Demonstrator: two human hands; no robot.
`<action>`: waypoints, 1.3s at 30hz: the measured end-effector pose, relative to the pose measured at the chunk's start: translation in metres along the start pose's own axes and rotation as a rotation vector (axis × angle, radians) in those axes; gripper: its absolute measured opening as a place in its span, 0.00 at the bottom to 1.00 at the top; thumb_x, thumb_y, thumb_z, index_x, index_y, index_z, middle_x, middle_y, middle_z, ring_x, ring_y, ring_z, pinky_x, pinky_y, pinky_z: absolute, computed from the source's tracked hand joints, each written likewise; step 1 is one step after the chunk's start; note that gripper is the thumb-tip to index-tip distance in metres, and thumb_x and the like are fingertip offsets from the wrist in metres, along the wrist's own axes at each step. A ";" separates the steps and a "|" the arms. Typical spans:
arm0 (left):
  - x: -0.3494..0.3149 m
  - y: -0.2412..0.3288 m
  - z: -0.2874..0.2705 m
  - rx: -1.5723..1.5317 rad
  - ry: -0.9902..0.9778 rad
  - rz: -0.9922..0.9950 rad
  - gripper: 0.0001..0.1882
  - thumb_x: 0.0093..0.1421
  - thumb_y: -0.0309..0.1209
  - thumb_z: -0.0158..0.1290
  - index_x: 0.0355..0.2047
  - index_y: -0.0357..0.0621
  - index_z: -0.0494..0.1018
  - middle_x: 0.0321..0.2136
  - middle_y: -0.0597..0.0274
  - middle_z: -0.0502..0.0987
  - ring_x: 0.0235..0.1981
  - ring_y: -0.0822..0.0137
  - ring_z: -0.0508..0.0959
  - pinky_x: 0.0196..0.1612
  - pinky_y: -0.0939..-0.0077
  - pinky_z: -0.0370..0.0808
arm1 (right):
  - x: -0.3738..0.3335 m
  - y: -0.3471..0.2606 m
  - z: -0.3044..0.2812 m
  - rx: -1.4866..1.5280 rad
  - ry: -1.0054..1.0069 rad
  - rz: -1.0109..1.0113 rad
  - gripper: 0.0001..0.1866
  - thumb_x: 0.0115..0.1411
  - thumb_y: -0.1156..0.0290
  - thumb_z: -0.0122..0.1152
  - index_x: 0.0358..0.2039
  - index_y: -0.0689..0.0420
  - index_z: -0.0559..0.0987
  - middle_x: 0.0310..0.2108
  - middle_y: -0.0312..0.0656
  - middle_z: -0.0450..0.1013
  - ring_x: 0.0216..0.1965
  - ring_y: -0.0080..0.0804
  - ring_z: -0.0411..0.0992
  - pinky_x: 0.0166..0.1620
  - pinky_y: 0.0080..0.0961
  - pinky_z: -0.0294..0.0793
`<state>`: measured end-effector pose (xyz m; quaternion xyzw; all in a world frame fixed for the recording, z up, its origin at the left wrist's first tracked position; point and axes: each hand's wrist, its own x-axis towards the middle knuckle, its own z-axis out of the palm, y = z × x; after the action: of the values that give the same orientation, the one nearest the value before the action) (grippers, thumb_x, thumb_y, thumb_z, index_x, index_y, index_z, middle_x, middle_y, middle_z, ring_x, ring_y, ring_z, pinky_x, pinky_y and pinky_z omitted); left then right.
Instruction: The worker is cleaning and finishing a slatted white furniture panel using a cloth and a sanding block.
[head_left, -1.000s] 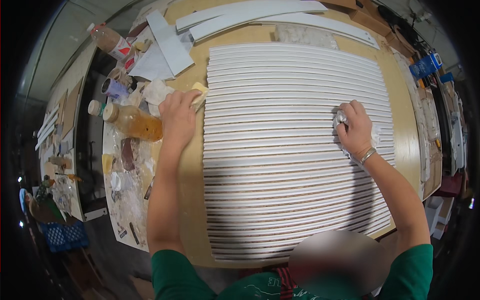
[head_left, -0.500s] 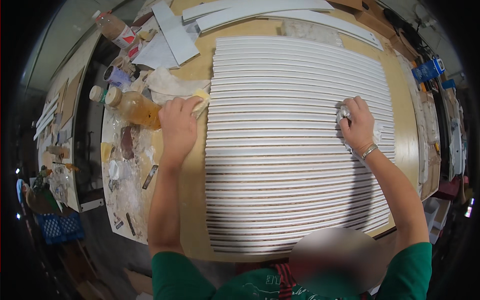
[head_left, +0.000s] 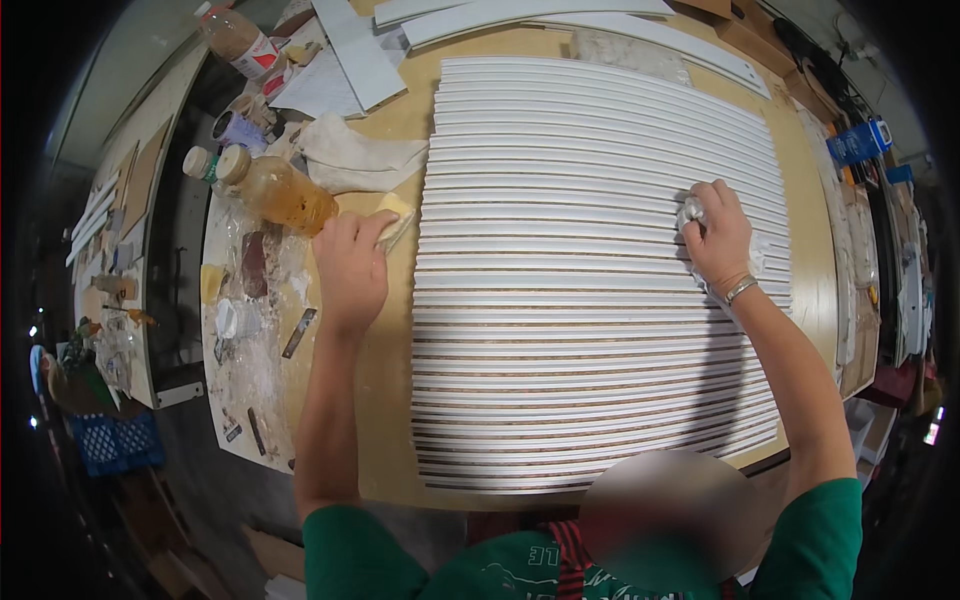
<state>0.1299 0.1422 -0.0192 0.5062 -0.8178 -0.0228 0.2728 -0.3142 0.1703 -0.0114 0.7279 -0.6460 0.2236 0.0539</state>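
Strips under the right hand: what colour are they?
The strips under the right hand are white; the head view shows them best.

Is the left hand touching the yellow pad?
Touching. The head view shows the left hand holding the yellow pad, with the thumb laid against it.

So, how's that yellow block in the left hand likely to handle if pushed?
The yellow block probably holds its shape, since it juts from the left hand without drooping. Its angular edges suggest it's unlikely to roll.
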 end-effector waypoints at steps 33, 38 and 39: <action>-0.031 0.006 -0.013 0.018 0.088 0.013 0.17 0.51 0.20 0.51 0.41 0.49 0.79 0.31 0.61 0.70 0.35 0.57 0.70 0.44 0.61 0.63 | -0.001 0.000 0.003 -0.011 0.011 -0.023 0.15 0.46 0.75 0.54 0.38 0.55 0.74 0.34 0.43 0.68 0.38 0.46 0.70 0.38 0.40 0.73; -0.042 0.022 -0.017 -0.030 0.042 0.086 0.17 0.50 0.20 0.51 0.40 0.47 0.79 0.30 0.61 0.71 0.35 0.57 0.70 0.44 0.61 0.63 | -0.002 0.005 0.003 -0.023 0.000 -0.015 0.15 0.46 0.75 0.54 0.37 0.54 0.74 0.34 0.43 0.68 0.38 0.46 0.70 0.38 0.40 0.73; -0.046 0.018 -0.019 0.003 0.062 0.020 0.18 0.50 0.20 0.51 0.41 0.47 0.79 0.31 0.61 0.71 0.35 0.57 0.70 0.44 0.61 0.63 | -0.001 0.003 0.004 -0.017 0.008 -0.022 0.14 0.46 0.74 0.54 0.37 0.54 0.73 0.34 0.43 0.69 0.38 0.46 0.70 0.38 0.40 0.73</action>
<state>0.1393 0.1942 -0.0171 0.4987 -0.8141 -0.0032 0.2975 -0.3161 0.1694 -0.0165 0.7337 -0.6394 0.2206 0.0652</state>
